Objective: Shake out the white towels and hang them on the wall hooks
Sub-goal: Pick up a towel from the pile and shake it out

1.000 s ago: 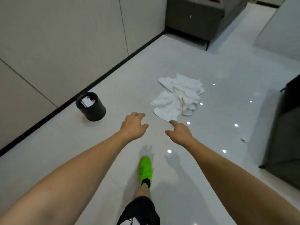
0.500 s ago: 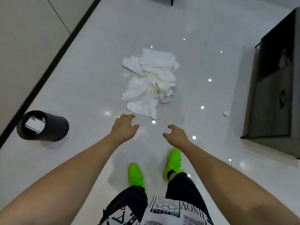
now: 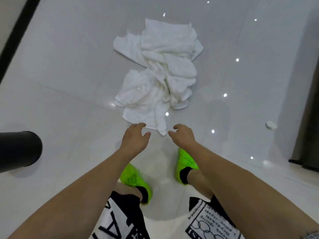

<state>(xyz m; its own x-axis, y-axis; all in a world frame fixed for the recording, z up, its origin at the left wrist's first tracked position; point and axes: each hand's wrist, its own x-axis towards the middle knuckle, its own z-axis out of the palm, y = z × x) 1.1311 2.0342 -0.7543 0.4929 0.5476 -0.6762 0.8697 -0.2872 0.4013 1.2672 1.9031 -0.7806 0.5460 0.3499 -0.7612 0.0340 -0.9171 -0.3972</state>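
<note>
A crumpled heap of white towels (image 3: 158,73) lies on the glossy white floor straight ahead. My left hand (image 3: 135,138) reaches down just in front of the heap's near edge, fingers loosely spread and holding nothing. Beside the heap's near corner hovers my right hand (image 3: 183,136), also relaxed and holding nothing. Neither hand plainly touches the cloth. No wall hooks are in view.
A black round bin (image 3: 19,150) stands at the left edge. A dark cabinet (image 3: 309,121) rises along the right side, with a small white disc (image 3: 270,125) on the floor near it. My green shoes (image 3: 185,163) are planted just behind my hands. A dark baseboard (image 3: 17,31) runs at upper left.
I have stepped closer and bent down. Both hands have moved forward from well short of the towels to their near edge. The bin has slid toward the left edge of view.
</note>
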